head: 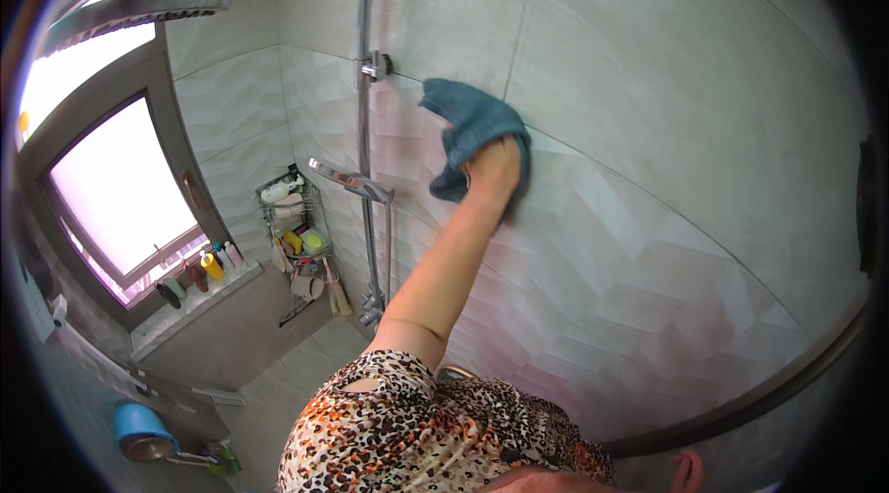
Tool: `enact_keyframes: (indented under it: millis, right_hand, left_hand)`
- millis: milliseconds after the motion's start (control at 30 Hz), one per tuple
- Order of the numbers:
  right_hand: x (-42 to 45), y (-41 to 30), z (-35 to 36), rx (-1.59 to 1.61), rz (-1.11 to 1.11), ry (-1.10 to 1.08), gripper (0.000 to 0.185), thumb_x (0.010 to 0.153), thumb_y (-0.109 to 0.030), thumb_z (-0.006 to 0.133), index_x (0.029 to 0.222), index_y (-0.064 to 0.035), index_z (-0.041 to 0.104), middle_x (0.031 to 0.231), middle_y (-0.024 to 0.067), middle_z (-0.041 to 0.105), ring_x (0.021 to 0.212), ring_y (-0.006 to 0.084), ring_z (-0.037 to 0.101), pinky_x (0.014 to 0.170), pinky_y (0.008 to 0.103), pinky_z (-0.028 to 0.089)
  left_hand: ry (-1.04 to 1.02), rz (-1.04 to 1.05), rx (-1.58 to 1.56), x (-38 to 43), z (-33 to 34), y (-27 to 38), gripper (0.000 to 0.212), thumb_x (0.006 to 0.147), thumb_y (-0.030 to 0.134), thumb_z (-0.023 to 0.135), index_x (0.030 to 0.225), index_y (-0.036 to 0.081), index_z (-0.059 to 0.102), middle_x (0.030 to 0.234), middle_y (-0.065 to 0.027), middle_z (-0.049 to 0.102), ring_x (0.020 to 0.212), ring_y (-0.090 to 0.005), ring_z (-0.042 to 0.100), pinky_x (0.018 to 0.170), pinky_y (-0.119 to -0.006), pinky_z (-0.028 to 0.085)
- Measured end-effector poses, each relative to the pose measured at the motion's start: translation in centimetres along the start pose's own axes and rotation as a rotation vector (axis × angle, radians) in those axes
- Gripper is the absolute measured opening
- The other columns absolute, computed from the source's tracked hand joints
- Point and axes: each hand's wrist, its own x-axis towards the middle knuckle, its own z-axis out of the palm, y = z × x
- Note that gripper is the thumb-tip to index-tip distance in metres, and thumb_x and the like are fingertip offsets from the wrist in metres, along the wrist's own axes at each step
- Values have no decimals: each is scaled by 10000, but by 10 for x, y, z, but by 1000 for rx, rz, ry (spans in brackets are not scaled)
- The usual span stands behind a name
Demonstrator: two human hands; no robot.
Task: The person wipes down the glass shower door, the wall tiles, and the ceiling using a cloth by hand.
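Note:
My left hand (494,163) is pressed to the tiled wall (597,243) with a blue-green cloth (479,119), which hides most of its fingers. The cloth lies across the joint between smooth tiles and relief tiles, right of the chrome shower rail (363,118). A hand shower (353,180) hangs on that rail, to the left of my outstretched forearm. At the bottom right edge, part of my right hand (687,471) shows low down, away from the cloth; its hold cannot be made out.
An overhead shower head (139,10) juts in at upper left, near a window (125,191). Bottles (212,265) line the sill. A wire corner rack (292,215) holds toiletries and sponges. A blue container (144,427) is at lower left. A dark curved rail (750,410) runs at lower right.

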Motion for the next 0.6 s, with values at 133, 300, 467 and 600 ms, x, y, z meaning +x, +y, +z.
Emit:
enact_keyframes:
  millis: [133, 300, 467, 600]
  right_hand:
    - [-1, -3, 14, 0, -18, 19, 259, 1081, -166, 519, 1170, -8, 704, 1052, 117, 735, 976, 229, 680, 897, 348, 525]
    - [-2, 2, 27, 15, 100, -21, 256, 1069, -174, 558, 1199, -12, 706, 1052, 115, 745, 980, 224, 685, 898, 342, 530]
    - [-21, 20, 34, -154, 230, -87, 376, 1089, -299, 527, 1246, 1, 690, 1032, 139, 746, 963, 259, 692, 877, 344, 524]
    - [-47, 45, 52, -108, 489, -104, 410, 1097, -342, 499, 1223, -6, 696, 1027, 129, 729, 943, 271, 678, 846, 386, 520]
  left_hand:
    - [-529, -464, -2862, -82, 3, 6, 375, 1069, 296, 520, 1371, 82, 580, 1388, -145, 604, 1269, -249, 560, 1102, -346, 432]
    - [-310, -536, -1762, -120, 19, -116, 258, 1064, 224, 510, 1223, 39, 595, 1222, -155, 631, 1115, -278, 583, 984, -365, 464]
    - [195, -225, -38, -43, 80, -292, 191, 1059, 153, 500, 1075, -3, 609, 1056, -165, 657, 962, -308, 606, 866, -383, 497]
    - [274, -298, 285, 24, 66, -326, 187, 1050, 149, 507, 1069, 5, 625, 1061, -166, 662, 969, -293, 615, 879, -374, 494]
